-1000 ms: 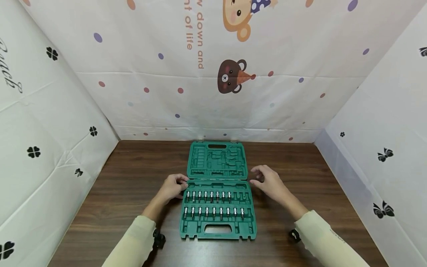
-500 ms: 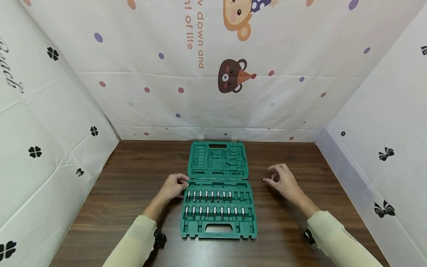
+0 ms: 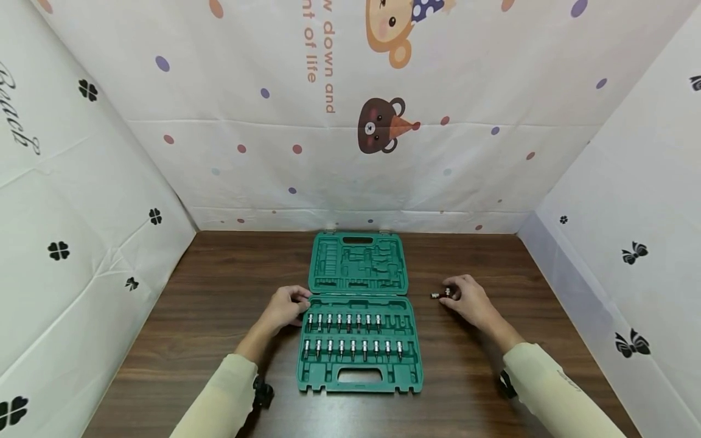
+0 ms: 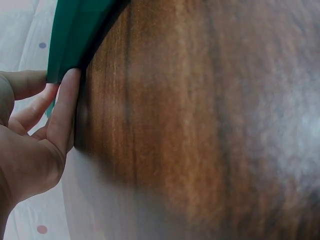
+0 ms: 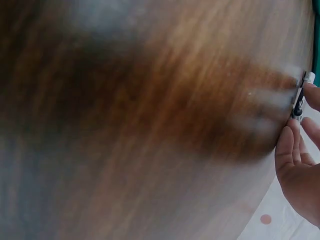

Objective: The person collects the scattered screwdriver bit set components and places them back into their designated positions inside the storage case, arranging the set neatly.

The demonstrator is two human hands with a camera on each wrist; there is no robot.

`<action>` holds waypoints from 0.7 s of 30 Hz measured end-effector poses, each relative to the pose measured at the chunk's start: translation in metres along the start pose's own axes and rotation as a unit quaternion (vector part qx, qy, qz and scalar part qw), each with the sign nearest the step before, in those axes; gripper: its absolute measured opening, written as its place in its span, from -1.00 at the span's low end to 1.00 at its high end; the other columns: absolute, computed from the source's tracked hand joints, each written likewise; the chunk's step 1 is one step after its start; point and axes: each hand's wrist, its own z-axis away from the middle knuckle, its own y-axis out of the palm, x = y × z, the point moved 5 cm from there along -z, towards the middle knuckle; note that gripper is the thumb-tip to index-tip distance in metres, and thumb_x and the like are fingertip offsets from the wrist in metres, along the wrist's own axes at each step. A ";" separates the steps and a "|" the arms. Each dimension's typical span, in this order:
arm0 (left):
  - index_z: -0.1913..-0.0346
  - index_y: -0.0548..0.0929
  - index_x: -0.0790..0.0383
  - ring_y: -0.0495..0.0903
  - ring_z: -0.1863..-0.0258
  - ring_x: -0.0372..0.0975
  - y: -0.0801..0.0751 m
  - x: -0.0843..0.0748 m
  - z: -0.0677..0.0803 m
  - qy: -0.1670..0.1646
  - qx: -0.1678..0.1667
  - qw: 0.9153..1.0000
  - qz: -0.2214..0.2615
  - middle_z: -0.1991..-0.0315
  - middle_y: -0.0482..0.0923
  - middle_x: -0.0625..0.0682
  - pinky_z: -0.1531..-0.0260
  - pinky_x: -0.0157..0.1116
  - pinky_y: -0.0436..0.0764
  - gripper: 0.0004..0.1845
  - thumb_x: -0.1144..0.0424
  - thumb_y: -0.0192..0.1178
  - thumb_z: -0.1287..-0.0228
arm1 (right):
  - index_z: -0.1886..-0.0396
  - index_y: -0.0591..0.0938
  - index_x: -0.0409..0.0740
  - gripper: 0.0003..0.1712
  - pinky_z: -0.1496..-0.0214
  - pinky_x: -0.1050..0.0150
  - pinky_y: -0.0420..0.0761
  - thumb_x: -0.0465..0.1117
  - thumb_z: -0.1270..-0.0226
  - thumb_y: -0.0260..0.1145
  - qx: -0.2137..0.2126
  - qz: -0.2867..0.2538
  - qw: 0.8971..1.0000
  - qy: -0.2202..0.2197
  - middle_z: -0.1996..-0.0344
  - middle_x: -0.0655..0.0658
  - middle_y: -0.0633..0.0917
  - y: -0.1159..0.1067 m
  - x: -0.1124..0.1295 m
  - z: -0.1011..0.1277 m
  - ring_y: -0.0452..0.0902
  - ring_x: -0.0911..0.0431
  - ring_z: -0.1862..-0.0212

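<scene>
**One small bit out on the wood, the case steadied from the left**

The right hand [image 3: 468,301] has its fingers [image 5: 286,150] curled and pinched together on a small metal bit [image 3: 436,295], which lies low on the brown surface [image 3: 219,304], just right of the open green tool case [image 3: 358,371] and towards the surface's right edge. The left hand [image 3: 285,306] has its fingers [image 4: 65,115] bent against the case's left wall near the hinge line, thumb and fingertips touching the green plastic.

The case sits at the middle of the surface, its lid lying flat towards the far edge, and two rows of socket bits [image 3: 350,348] stand in the near half.

To my eye the bit is being put down. Doing that well would mean lowering it until it lies flat before the fingers ease apart, so it cannot roll, while the left hand keeps the case from sliding.

Both wrist views are blurred and close. The right one shows only fingertips and an end of the bit at the frame's edge. I cannot tell whether the bit fully rests on the wood, nor what kind of tip it has. The lid's moulded slots look bare, though detail there is too fine to tell.
</scene>
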 end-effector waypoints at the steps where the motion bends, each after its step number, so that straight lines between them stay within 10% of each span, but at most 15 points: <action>1: -0.05 0.68 0.33 0.61 0.24 -0.10 0.000 0.000 0.000 -0.001 0.000 1.000 0.000 0.12 0.58 0.20 0.41 -0.13 0.77 -0.82 0.45 0.17 -0.48 | -0.18 0.63 -0.29 -0.52 0.22 0.17 0.58 -0.20 -0.33 0.50 0.003 0.000 1.000 0.001 -0.06 -0.34 0.55 0.000 0.000 0.000 0.54 0.07 0.21; 21: -0.06 0.68 0.32 0.62 0.22 -0.10 0.000 0.002 0.000 -0.010 0.000 1.000 0.010 0.13 0.58 0.19 0.39 -0.12 0.77 -0.80 0.45 0.16 -0.48 | 0.08 0.68 -0.31 -0.82 0.09 0.00 0.71 -0.35 -0.37 0.40 0.008 0.015 1.000 0.009 0.15 -0.27 0.68 0.002 -0.003 -0.004 0.65 -0.05 0.13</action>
